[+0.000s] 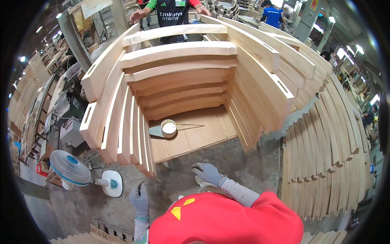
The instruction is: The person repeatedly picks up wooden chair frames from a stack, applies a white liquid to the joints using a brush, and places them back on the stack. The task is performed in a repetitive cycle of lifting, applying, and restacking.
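Note:
My left hand (pixel 140 200), in a grey glove, hangs low beside the stack's near left corner with its fingers loosely bent and apart. My right hand (pixel 209 174), gloved the same way, is over the concrete floor in front of the stack; its fingers reach out to the left. Neither hand shows anything in its grip. Ahead stands a tall U-shaped stack of pale wooden frames, with slotted side boards (pixel 264 77) and curved crosspieces (pixel 178 55). Inside it, on a wooden board base (pixel 195 140), sits a small white pot (pixel 169 128) with a thin stick beside it.
A white and blue fan (pixel 71 167) stands on the left floor. Rows of stacked curved wooden pieces (pixel 321 158) fill the right side. Beyond the stack, a person in a dark shirt (pixel 172 16) has both hands near its far ends. More wooden pieces (pixel 89 238) lie behind me.

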Demonstrator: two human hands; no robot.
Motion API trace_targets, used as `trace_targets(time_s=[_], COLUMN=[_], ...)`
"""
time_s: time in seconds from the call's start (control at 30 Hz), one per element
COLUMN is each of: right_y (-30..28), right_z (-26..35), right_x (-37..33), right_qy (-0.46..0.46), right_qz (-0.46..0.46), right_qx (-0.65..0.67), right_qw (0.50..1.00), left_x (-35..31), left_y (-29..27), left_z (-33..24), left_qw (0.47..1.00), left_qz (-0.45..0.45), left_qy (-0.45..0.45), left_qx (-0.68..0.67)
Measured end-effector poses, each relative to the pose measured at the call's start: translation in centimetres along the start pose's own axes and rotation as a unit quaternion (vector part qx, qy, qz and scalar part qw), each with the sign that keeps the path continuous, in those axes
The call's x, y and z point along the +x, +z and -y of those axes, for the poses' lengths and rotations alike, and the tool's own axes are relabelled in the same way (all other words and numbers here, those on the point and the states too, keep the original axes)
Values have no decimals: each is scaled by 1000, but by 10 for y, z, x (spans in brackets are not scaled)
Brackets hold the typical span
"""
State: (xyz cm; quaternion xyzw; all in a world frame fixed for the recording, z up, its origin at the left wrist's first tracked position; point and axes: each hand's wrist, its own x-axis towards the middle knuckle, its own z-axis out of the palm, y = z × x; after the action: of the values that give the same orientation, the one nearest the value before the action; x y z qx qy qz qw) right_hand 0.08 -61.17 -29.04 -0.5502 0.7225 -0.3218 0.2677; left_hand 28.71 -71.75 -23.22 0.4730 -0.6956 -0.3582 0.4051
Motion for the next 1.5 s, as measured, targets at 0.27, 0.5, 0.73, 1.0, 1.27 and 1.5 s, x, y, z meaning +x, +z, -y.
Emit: trace_targets(time_s=[0.27, 0.5, 0.73, 1.0, 1.27, 1.5], right_y=[-11, -50, -39, -15, -78, -162], right_z=[-8, -42, -80, -111, -59, 18], right_x=[-16, 29, 129, 212, 194, 119], right_qy=[187, 172, 276, 305, 195, -64], right_qz=[-139, -123, -43, 42, -120, -230], right_qx=[202, 548, 751, 793, 789, 601], right_qw=[951, 809, 599, 526, 569, 763], left_x=[12, 49, 104, 167, 171, 145], left_y=[58, 112, 169, 215, 223, 171], left_z=[6, -31, 46, 68, 87, -54], left_qw=[975, 919, 814, 763, 733, 699], left_qz=[211, 172, -5, -45, -59, 99], left_qy=[-23, -254, -382, -370, -439, -289], left_qx=[-61, -248, -438, -527, -517, -647])
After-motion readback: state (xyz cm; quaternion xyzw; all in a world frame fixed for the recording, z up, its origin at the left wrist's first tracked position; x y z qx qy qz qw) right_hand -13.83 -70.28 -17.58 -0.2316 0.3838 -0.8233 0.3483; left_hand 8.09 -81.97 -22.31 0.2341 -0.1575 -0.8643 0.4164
